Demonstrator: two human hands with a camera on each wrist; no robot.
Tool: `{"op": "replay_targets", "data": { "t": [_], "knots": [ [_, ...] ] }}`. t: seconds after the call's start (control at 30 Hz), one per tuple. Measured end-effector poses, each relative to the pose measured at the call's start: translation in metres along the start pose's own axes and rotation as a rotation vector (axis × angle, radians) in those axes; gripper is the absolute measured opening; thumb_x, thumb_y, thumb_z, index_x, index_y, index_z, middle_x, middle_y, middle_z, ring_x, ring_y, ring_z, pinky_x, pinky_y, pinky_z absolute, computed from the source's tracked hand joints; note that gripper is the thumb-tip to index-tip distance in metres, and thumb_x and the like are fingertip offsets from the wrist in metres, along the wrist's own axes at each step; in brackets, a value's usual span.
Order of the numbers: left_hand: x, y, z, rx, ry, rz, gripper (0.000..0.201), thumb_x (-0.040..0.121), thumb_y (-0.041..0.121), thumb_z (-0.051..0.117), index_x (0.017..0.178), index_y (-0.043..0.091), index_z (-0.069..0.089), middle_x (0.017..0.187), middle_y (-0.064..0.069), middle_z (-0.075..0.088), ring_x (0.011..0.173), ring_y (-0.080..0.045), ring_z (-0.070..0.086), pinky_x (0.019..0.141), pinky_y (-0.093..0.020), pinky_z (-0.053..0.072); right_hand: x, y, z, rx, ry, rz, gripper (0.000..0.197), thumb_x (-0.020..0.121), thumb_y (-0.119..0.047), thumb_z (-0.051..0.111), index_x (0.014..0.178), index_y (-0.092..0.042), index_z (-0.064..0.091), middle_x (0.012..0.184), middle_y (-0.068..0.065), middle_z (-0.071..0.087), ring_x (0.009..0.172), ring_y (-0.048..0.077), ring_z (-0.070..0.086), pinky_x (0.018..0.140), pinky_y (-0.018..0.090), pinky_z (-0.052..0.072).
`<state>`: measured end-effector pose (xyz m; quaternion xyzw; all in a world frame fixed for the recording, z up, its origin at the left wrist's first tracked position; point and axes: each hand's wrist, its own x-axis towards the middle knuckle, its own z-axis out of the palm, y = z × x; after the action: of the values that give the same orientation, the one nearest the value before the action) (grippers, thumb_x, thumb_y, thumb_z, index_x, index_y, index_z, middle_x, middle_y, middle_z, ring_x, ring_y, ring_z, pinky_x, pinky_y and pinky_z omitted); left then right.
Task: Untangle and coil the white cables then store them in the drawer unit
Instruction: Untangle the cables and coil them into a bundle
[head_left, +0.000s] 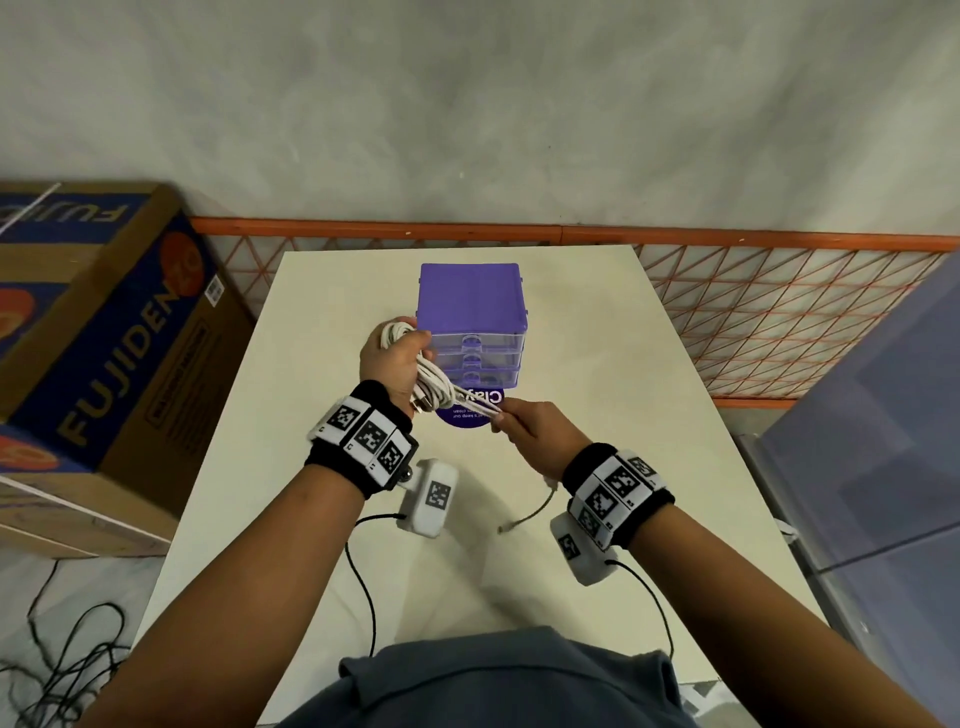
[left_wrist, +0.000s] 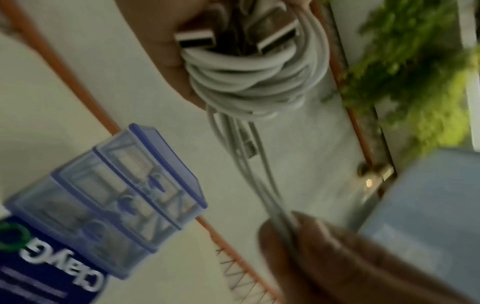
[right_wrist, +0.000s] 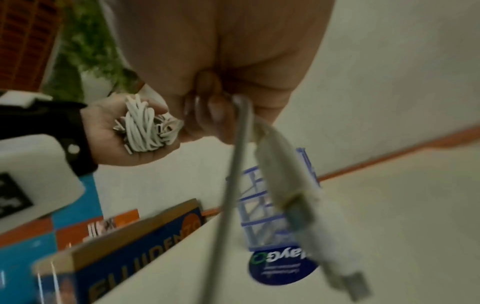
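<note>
My left hand (head_left: 393, 358) grips a coiled bundle of white cables (head_left: 415, 364), held above the table just left of the purple drawer unit (head_left: 470, 312). In the left wrist view the coil (left_wrist: 249, 82) shows two USB plugs sticking out of it. Loose strands run from the coil to my right hand (head_left: 524, 431), which pinches them (left_wrist: 283, 222) in front of the unit. In the right wrist view the cable tails hang from my fingers (right_wrist: 207, 107), ending in a white plug (right_wrist: 311, 216). The unit's clear drawers (head_left: 475, 358) are closed.
A round dark-blue sticker (head_left: 470, 410) lies on the white table (head_left: 597, 364) before the unit. A cable end (head_left: 524, 517) dangles under my right wrist. A cardboard box (head_left: 104, 338) stands left of the table, an orange mesh fence (head_left: 753, 312) behind it.
</note>
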<state>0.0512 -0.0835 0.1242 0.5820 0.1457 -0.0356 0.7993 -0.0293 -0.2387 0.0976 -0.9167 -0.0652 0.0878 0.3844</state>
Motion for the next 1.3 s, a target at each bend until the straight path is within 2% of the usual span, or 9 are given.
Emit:
{"op": "replay_targets", "data": {
  "t": [0.27,0.43,0.6,0.73,0.83,0.93,1.03,1.13,1.3],
  "knots": [
    [-0.013,-0.01,0.007,0.569,-0.122,0.252,0.014,0.083,0.019,0.065,0.086,0.015,0.052,0.075,0.006,0.054,0.067,-0.009,0.052,0.062,-0.018,0.043,-0.008,0.002,-0.023,-0.28,0.018,-0.184,0.024,0.093,-0.013,0.044,0.11,-0.007,0.061,0.1,0.013,0.068,0.083,0.032,0.059,0.077,0.033,0.049],
    [-0.008,-0.014,0.016,0.642,-0.187,0.197,0.021,0.083,0.036,0.064,0.087,0.017,0.054,0.088,-0.005,0.063,0.084,-0.024,0.06,0.084,-0.033,0.049,-0.004,-0.013,-0.034,-0.41,0.126,-0.462,0.021,0.081,-0.012,0.046,0.088,-0.008,0.066,0.082,0.009,0.071,0.07,0.029,0.063,0.058,0.026,0.048],
    [-0.01,-0.014,0.015,0.415,-0.444,-0.102,0.034,0.086,0.046,0.054,0.071,0.016,0.06,0.061,-0.002,0.061,0.06,-0.021,0.056,0.073,-0.035,0.046,0.0,-0.032,-0.043,-0.389,0.19,-0.589,0.016,0.083,-0.015,0.049,0.086,-0.007,0.063,0.078,0.01,0.067,0.074,0.016,0.044,0.061,0.025,0.039],
    [-0.032,-0.016,0.024,0.157,-0.623,-0.268,0.065,0.083,0.072,0.027,0.075,0.015,0.058,0.049,-0.001,0.053,0.043,-0.013,0.048,0.047,-0.02,0.042,0.005,-0.046,-0.042,-0.182,0.152,-0.37,0.023,0.088,-0.018,0.053,0.098,0.002,0.052,0.088,0.015,0.062,0.074,0.016,0.047,0.066,0.028,0.036],
    [-0.044,-0.017,0.022,0.032,-0.734,-0.34,0.087,0.043,0.088,0.047,0.084,0.012,0.059,0.049,-0.003,0.057,0.039,-0.013,0.05,0.04,-0.017,0.043,0.009,-0.051,-0.039,-0.102,0.129,-0.25,0.021,0.09,-0.017,0.051,0.103,-0.001,0.046,0.081,0.004,0.053,0.07,0.019,0.047,0.066,0.028,0.038],
    [-0.041,-0.02,0.015,0.055,-0.813,-0.381,0.073,0.024,0.05,0.089,0.078,0.013,0.057,0.051,-0.002,0.057,0.043,-0.013,0.055,0.041,-0.019,0.046,0.011,-0.049,-0.039,-0.108,0.136,-0.238,0.017,0.091,-0.015,0.048,0.101,0.0,0.046,0.082,0.006,0.053,0.07,0.022,0.049,0.067,0.035,0.044],
    [-0.035,-0.018,0.011,0.225,-0.772,-0.376,0.024,0.051,0.005,0.064,0.073,0.007,0.054,0.052,-0.003,0.058,0.049,-0.012,0.062,0.044,-0.022,0.049,0.011,-0.042,-0.037,-0.174,0.136,-0.29,0.025,0.09,-0.02,0.044,0.1,0.002,0.05,0.101,0.017,0.053,0.073,0.03,0.056,0.07,0.04,0.047],
    [-0.031,-0.02,0.009,0.232,-0.698,-0.384,0.026,0.055,0.0,0.043,0.078,0.005,0.052,0.061,-0.007,0.057,0.052,-0.015,0.064,0.046,-0.024,0.05,0.012,-0.037,-0.034,-0.154,0.113,-0.292,0.034,0.089,-0.025,0.035,0.103,0.002,0.051,0.109,0.02,0.044,0.081,0.033,0.055,0.077,0.039,0.046],
    [-0.031,-0.014,0.013,0.232,-0.624,-0.365,0.022,0.073,-0.004,0.036,0.08,0.006,0.054,0.051,0.0,0.063,0.048,-0.014,0.063,0.039,-0.018,0.046,0.014,-0.02,-0.032,-0.018,0.193,-0.159,0.031,0.091,-0.02,0.036,0.105,0.001,0.054,0.102,0.019,0.06,0.082,0.019,0.049,0.076,0.028,0.041]
  ]
}}
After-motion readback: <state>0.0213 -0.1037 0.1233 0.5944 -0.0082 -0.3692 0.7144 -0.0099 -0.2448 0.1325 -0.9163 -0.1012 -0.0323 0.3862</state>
